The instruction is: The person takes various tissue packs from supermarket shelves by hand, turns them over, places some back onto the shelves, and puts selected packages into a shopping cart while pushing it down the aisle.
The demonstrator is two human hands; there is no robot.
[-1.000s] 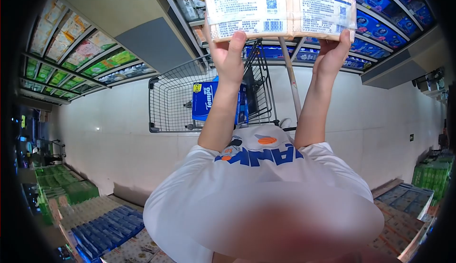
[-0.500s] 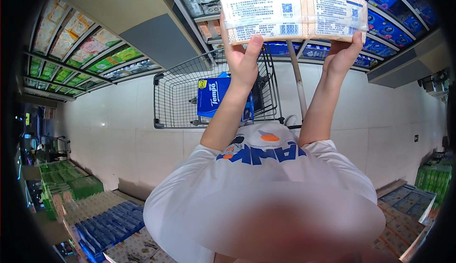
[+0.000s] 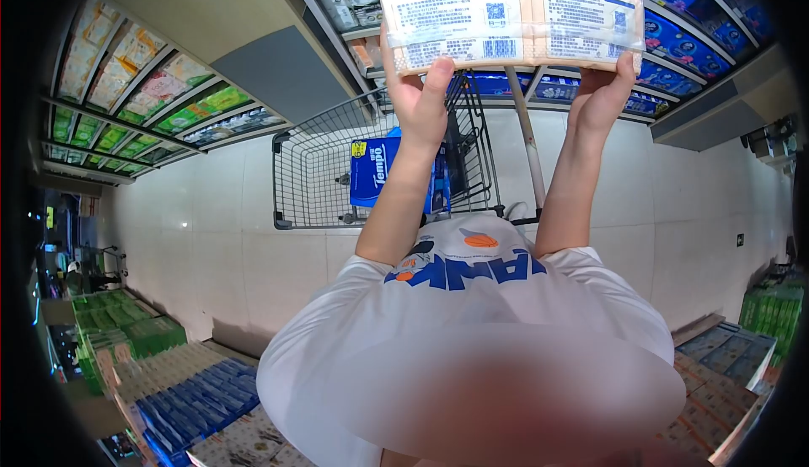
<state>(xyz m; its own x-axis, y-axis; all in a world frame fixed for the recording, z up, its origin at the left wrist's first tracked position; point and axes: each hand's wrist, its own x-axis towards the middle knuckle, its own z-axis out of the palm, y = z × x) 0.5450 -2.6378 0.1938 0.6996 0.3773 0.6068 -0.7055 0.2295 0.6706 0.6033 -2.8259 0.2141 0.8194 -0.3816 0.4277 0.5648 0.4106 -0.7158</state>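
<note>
Both my hands hold up a wide, cream-coloured tissue pack in front of the shelves. Two printed panels with small blue text, barcodes and square codes face me, and clear plastic wraps it. My left hand grips its left end, thumb on the lower edge. On the right end, my right hand grips with its thumb at the lower corner; the other fingers are mostly hidden behind or under the pack. Below my left forearm, a blue Tempo tissue pack lies in a wire shopping cart.
Shelves of blue packs rise at the upper right. More shelves with green and pale packs line the upper left. Behind me stand stacked blue packs at lower left and boxes at lower right. Pale floor tiles surround the cart.
The cream tissue pack and both hands have shifted slightly left. My grip looks the same, and the cart has stayed in place.
</note>
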